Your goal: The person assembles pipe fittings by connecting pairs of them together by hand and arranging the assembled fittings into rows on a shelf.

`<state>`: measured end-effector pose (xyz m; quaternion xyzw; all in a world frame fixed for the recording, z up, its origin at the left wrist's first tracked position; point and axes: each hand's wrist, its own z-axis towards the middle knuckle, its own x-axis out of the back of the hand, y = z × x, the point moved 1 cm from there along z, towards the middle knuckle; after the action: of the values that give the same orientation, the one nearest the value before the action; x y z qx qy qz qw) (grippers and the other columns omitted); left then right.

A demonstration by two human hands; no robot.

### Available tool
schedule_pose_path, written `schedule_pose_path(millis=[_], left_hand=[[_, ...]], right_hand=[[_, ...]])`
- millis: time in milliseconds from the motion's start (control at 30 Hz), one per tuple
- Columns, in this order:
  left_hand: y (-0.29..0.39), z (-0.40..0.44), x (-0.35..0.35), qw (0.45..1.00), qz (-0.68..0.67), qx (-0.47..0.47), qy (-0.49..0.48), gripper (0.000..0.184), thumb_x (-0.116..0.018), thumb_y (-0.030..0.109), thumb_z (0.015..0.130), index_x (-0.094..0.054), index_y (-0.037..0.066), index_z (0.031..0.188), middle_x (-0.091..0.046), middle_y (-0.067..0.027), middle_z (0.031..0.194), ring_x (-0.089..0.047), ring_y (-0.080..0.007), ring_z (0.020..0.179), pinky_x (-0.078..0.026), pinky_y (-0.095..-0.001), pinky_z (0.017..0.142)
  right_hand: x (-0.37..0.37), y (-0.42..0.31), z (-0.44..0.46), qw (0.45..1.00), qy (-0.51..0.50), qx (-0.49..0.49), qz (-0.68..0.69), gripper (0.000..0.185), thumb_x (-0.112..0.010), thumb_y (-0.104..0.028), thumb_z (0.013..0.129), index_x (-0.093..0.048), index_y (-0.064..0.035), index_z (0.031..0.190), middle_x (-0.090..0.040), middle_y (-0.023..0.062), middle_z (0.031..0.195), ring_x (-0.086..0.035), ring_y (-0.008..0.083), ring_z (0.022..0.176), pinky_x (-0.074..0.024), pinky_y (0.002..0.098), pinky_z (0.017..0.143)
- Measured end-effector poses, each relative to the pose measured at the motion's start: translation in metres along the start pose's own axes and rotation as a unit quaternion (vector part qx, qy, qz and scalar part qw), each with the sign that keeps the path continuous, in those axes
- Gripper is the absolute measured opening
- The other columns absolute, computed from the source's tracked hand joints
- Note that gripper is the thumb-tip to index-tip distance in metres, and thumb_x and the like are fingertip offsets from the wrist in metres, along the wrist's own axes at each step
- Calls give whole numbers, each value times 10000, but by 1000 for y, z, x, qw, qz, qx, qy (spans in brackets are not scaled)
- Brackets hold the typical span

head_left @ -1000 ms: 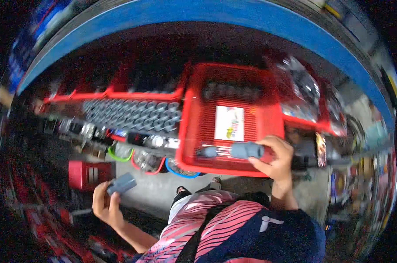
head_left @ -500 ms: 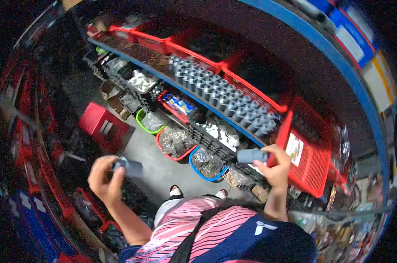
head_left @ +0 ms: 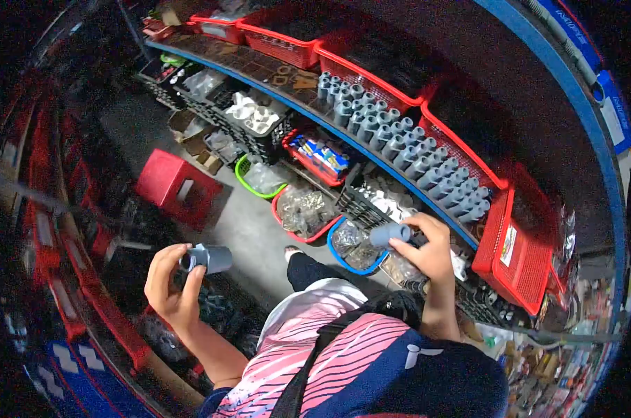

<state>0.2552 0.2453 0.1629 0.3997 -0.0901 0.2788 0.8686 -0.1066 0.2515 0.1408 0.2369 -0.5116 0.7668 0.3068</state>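
Observation:
My left hand [head_left: 175, 289] is closed on a grey plastic pipe fitting [head_left: 216, 258], pinched at one end between thumb and fingers over the floor. On the other side, my right hand [head_left: 429, 249] grips a second grey pipe fitting [head_left: 385, 235], its tube end pointing left, in front of the lower baskets. Rows of similar upright grey fittings [head_left: 399, 143] stand close together on the shelf beyond my right hand. Both held fittings are apart from those rows.
Red baskets [head_left: 281, 47] line the shelf behind the fittings. A tilted red basket [head_left: 526, 268] is at the shelf's right end. Below stand a blue-rimmed basket [head_left: 340, 259], a green-rimmed one [head_left: 242, 182] and black crates [head_left: 277, 136]. On the floor is a red stool [head_left: 164, 177].
The view has shifted, so the shelf and its fittings sit farther right. A leg now shows stepped forward. Both hands keep their fittings, and the right one sits slightly higher in view.

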Motion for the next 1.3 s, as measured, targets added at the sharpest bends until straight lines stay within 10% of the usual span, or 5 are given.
schedule_pose_path(millis=[433,867,1300], left_hand=[[-102,124,-17,996,23,69,-53,340,-672,-40,626,-580,-27,952,-627,-108,892,-580,-134,768,-444,-233,643],[-159,196,-158,916,-118,36,-382,316,-637,-19,717,-536,25,1013,-529,-119,1025,-554,-256,931,-483,-293,732],[-196,230,-323,859,-243,-177,-415,389,-637,86,749,-478,32,1100,-528,-174,1044,-526,-339,962,-434,-352,797]], right_hand=[[-82,19,151,997,-14,-66,-22,312,-746,-214,617,-595,-33,820,-604,104,775,-585,225,684,-468,320,631],[-87,25,170,974,61,-208,-57,318,-765,-140,587,-585,-27,824,-596,99,766,-578,193,683,-460,297,633],[-127,-24,92,891,246,-344,-166,357,-760,-195,620,-588,0,865,-607,98,782,-578,208,711,-453,314,647]])
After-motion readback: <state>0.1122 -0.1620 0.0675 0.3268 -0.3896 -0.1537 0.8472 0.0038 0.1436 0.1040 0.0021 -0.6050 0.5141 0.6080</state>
